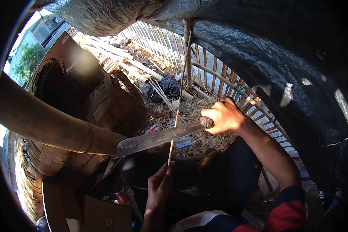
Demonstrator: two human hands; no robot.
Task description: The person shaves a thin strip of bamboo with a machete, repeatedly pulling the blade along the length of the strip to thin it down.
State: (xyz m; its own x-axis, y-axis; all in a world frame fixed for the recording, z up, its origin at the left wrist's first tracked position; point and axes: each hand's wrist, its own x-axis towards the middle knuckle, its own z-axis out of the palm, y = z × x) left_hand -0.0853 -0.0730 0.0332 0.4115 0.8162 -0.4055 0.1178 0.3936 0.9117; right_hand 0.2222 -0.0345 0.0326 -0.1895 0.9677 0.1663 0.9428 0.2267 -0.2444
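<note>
Left hand [159, 185] pinches thin bamboo strip [179, 98] at its lower end; right hand [224, 116] closed round knife [158, 137] handle. Strip judged light, whippy, splintery; hold low

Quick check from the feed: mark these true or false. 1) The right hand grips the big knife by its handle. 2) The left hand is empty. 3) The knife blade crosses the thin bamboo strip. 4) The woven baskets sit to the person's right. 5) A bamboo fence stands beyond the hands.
1) True: the right hand is closed round the handle of the knife.
2) False: the left hand pinches the lower end of the thin bamboo strip.
3) True: the blade lies across the strip, which stands nearly upright.
4) False: the woven baskets are on the person's left.
5) True: the bamboo fence runs behind the hands.
</note>
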